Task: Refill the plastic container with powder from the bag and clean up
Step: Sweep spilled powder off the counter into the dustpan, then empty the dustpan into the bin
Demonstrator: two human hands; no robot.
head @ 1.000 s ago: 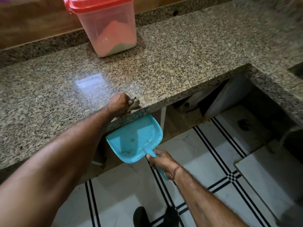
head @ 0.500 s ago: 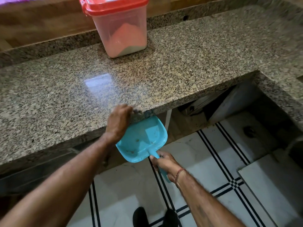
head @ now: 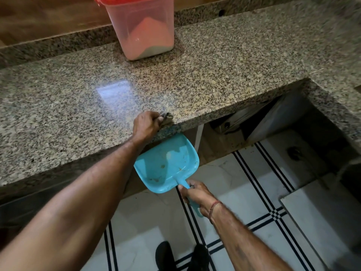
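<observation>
Left hand [head: 145, 126] is bunching a small cloth [head: 167, 117] right at the front edge of the bench [head: 224, 79], and we are closing our right hand [head: 195, 193] round the handle of the blue dustpan [head: 166, 163], holding its tray just under that lip. We are judging the pan light and stiff, best gripped low on the handle so the tray stays level; the cloth is soft and will bunch, so a flat press should serve it better. Whether any powder is lying on the speckled stone we are not able to tell. Well back on the bench, the plastic container [head: 144, 36] is standing lidded and about half full, apart from both hands. We are seeing bare stone either side for sweeping, and open floor [head: 254, 192] below the pan.
</observation>
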